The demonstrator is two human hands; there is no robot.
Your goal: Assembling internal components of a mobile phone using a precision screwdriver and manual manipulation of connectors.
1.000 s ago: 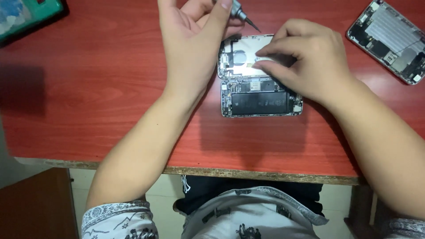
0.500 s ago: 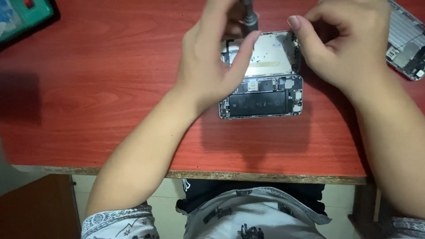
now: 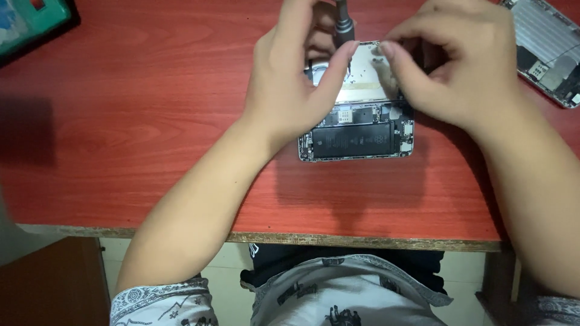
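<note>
At the red table's (image 3: 151, 90) far edge, the left hand (image 3: 290, 90) grips a small screwdriver (image 3: 344, 21) over an opened phone (image 3: 359, 130); the right hand (image 3: 453, 72) pinches its lifted metal plate (image 3: 368, 75). A slip could scratch the exposed board.

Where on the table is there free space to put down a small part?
Free: the red table left of the left hand, up to the green tray; also the strip between the open phone and the near edge. Crowded: around the right hand, screwdriver and second phone.
</note>
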